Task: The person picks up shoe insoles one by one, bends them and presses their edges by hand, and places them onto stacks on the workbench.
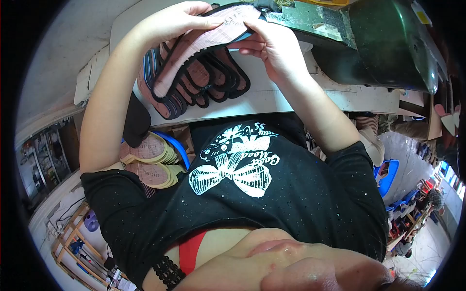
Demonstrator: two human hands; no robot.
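A pink patterned insole (194, 46) with a black bound edge is held up over the table, tilted, with its wide end between my hands. My left hand (187, 19) grips its left side, thumb on top and the fingers partly hidden behind. My right hand (272, 46) pinches the edge near the right end, where a bit of blue shows underneath. Below lies a bunch of similar black-edged insoles (221, 80), overlapping on the white table (272, 99).
A dark green sewing machine (388, 43) stands on the table at the right. Yellow-edged insoles (153, 174) are stacked beside my left side, next to a blue rim (177, 148). Another blue stool or bin (387, 177) is at lower right, with a person (434, 200) far behind.
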